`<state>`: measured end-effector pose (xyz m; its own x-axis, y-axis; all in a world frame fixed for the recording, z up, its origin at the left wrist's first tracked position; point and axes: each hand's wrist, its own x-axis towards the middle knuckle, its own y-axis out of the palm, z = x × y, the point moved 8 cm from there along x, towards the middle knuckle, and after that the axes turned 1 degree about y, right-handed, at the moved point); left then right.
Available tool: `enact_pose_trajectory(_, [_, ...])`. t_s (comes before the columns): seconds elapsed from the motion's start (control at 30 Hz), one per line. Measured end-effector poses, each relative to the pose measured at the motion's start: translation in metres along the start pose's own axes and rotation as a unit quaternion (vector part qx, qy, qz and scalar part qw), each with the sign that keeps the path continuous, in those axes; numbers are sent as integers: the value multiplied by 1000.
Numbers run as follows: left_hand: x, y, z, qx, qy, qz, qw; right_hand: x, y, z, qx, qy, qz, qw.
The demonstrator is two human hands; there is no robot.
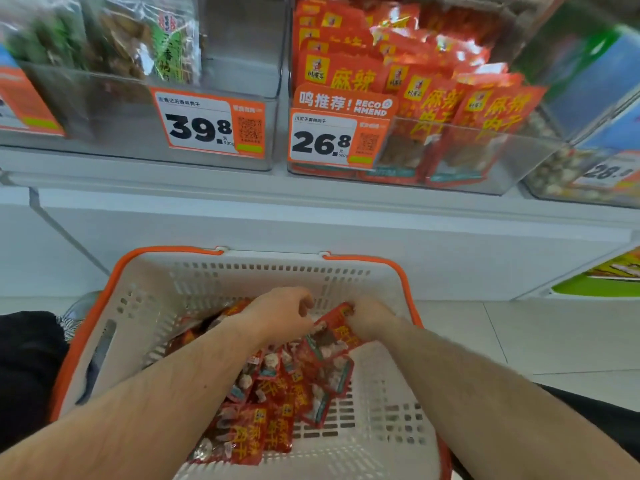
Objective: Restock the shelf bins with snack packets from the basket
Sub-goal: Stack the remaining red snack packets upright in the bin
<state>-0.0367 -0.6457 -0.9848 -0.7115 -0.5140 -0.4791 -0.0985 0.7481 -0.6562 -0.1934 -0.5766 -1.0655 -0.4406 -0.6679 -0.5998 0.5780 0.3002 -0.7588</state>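
Hands both down in white basket (214,271) with orange rim, lower centre of frame. Left hand (280,315) has fingers curled among red snack packets (273,403) piled on the basket floor; whether it grips one, cannot tell. Right hand (372,317) grasps a red packet (334,336), lifted tilted above the pile. Upper right centre, clear shelf bin (467,157) with 26.8 price tag (323,142) holds matching red packets; upper left bin (104,109) tagged 39.8 holds green packs.
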Motion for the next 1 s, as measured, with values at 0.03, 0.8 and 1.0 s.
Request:
enact_pose_trajectory(0.03, [-3,-3,-6,-17,2,-10,1000,-6,-18,7,-33,-23,-6,999])
enact_pose_trajectory(0.8, [-61,-114,-141,-224,223,-218,923,-215,-285,80,93,-184,-348,914])
enact_pose_trajectory(1.0, [-73,-152,-194,-203,281,-271,898,-243,-310,69,111,-144,-423,888])
